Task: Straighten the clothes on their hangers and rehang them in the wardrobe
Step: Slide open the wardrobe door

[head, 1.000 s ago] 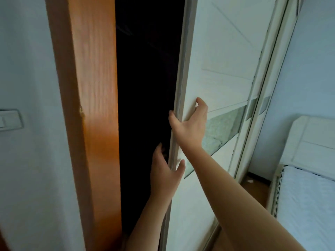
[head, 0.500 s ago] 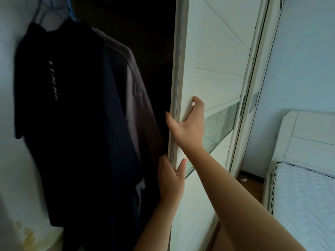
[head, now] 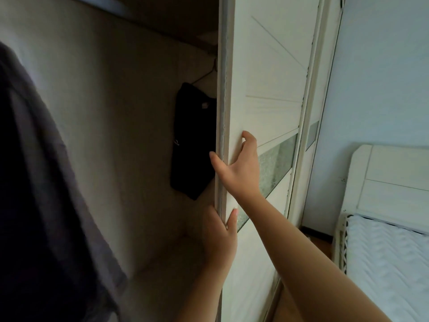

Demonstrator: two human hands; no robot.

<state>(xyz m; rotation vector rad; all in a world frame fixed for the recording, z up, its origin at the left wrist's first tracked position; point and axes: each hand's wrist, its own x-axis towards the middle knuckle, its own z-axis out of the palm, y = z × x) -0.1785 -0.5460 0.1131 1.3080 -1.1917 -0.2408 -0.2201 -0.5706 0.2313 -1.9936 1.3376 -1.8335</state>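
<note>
While the white sliding wardrobe door with a frosted-glass band (head: 267, 77) stands aside, the dim beige wardrobe interior (head: 116, 135) shows across the middle of the frame. Inside it, a black folded-looking garment (head: 192, 145) hangs on a thin dark wire hanger (head: 204, 76) at centre, its right part hidden behind the door's edge. A dark grey fabric garment (head: 34, 182) fills the left of the frame, close to the camera; its hanger is out of view.

Both hands clasp the door's grey-trimmed vertical edge. The right hand (head: 239, 173), at centre, has its thumb on the edge strip and its bent fingers spread on the door's face. The left hand (head: 219, 238), just below it, pinches the same edge, thumb on the face and fingers wrapped behind, out of sight.

Between the two garments a wide stretch of back wall and wardrobe floor lies open. At the right of the frame, a white bed with a ribbed cover (head: 390, 263) and panelled headboard (head: 390, 177) stands near the wardrobe, a narrow strip of wooden floor (head: 320, 245) between them.
</note>
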